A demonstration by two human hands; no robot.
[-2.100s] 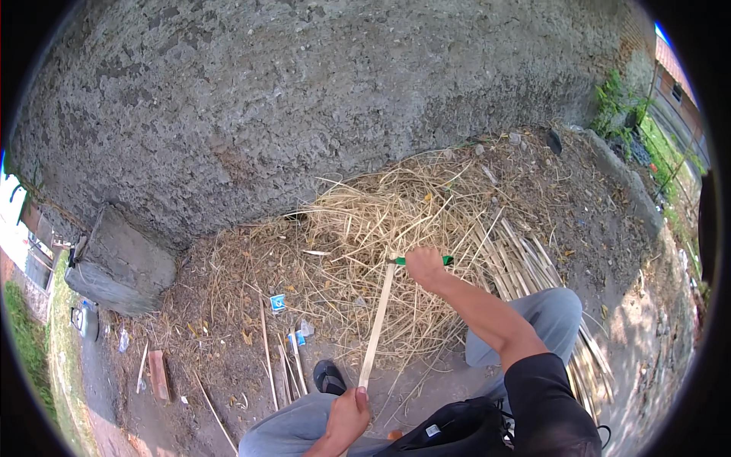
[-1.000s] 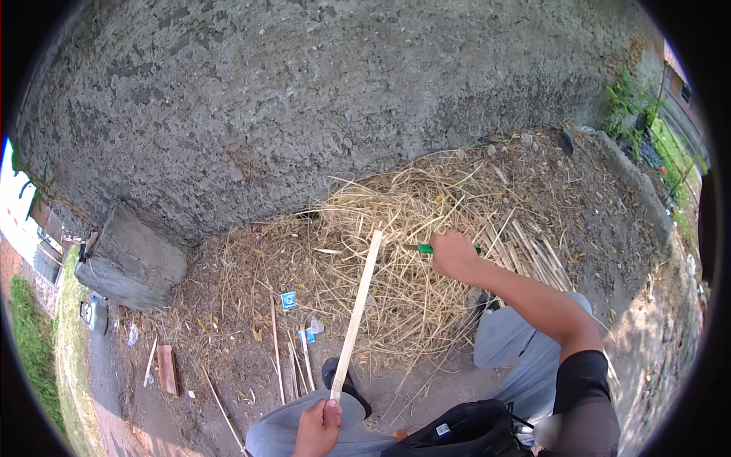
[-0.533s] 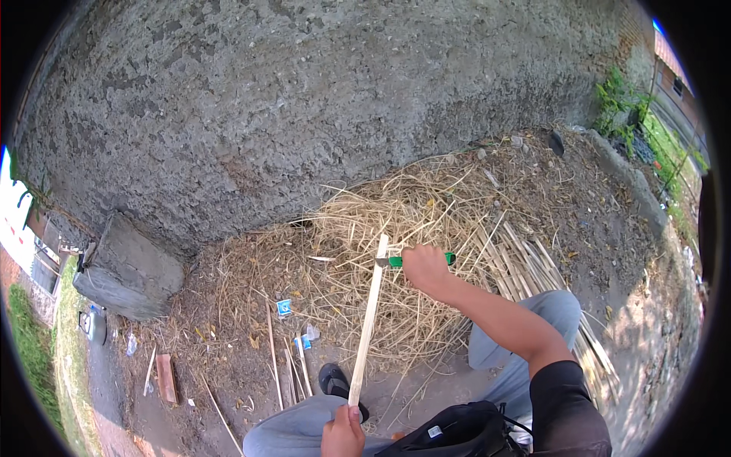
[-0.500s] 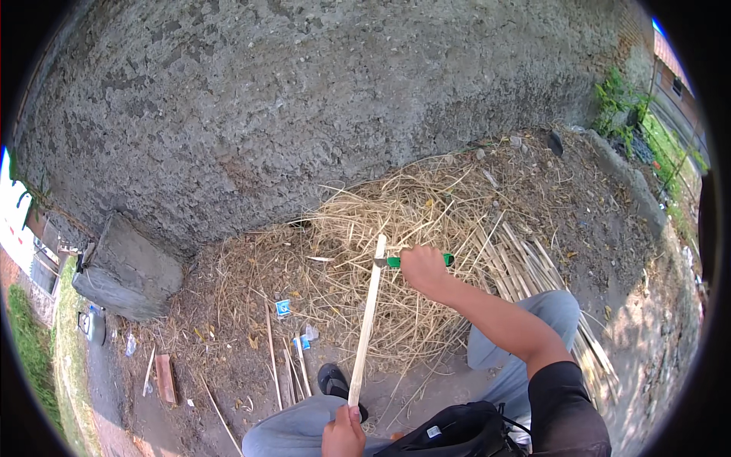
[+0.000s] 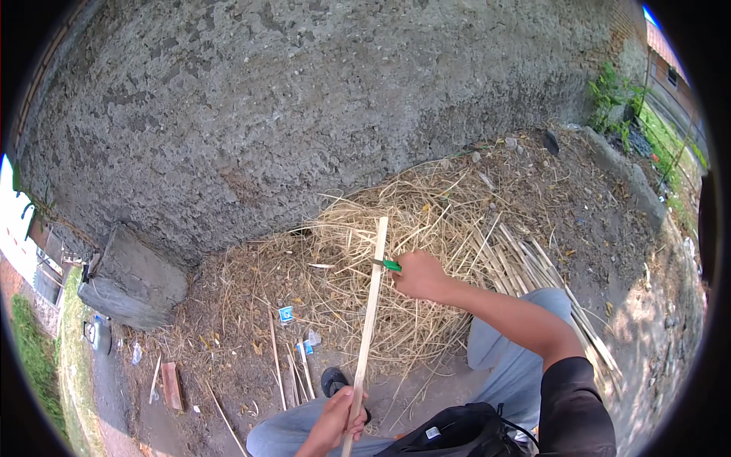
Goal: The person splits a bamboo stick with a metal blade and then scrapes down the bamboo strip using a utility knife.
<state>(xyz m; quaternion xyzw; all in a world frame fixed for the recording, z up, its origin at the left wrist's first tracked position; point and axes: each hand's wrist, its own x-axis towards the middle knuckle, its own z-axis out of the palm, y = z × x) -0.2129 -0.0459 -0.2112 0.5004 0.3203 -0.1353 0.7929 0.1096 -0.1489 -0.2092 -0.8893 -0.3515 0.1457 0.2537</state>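
A long pale bamboo strip (image 5: 370, 316) slants upward from my lap, its far end over a heap of thin shavings (image 5: 434, 320). Near its lower end, my left hand (image 5: 333, 420) is closed around the strip. My right hand (image 5: 420, 275) grips a green-handled knife (image 5: 391, 265); most of the handle is hidden in the fist. The dark blade lies across the strip, a little below its far end, touching it.
More bamboo strips (image 5: 512, 263) lie in a bundle right of the shavings. Thin sticks (image 5: 293, 373) and a reddish brick piece (image 5: 172, 385) are on the ground at left. A concrete block (image 5: 135, 276) stands against the rough grey wall (image 5: 304, 114). A black bag (image 5: 449, 434) rests at my lap.
My left hand has come up into view, gripping the strip farther from its lower end. The strip's far end sits slightly higher, and my right hand with the knife has shifted slightly left.
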